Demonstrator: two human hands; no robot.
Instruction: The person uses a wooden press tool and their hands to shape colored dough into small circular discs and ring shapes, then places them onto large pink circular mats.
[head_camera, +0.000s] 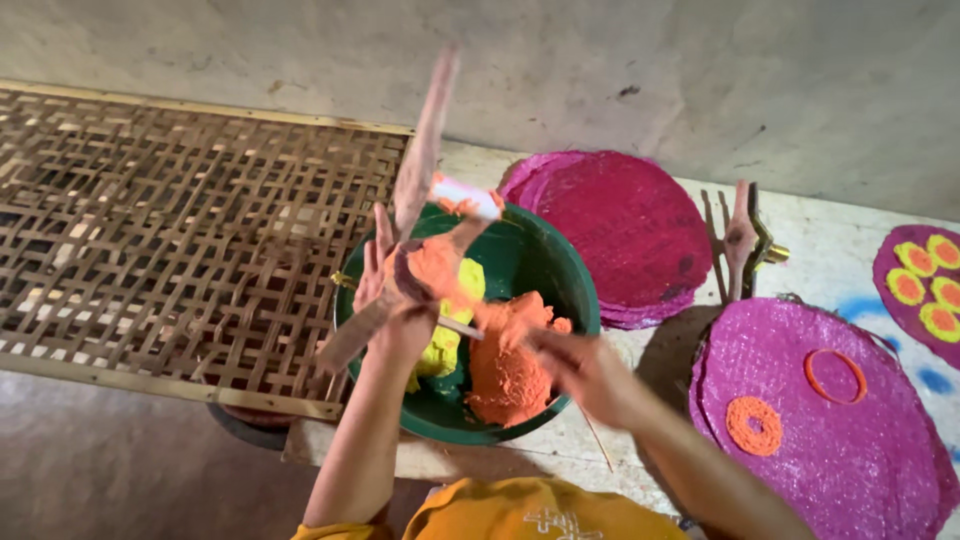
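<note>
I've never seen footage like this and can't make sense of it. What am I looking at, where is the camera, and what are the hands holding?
There is no machine here: one picture, from a camera worn on a person's head, looking down at their own two bare hands. The left hand is raised over a green bowl and grips a flat wooden stick smeared with orange paste. The right hand reaches into the bowl and touches the orange paste; whether it holds anything is blurred. A lump of yellow paste lies beside the orange. To the left is a woven bamboo lattice. To the right lie round pink discs, the nearest one decorated with orange rings, and another at the edge with yellow and orange flowers. A wooden tool lies between the discs.
</note>
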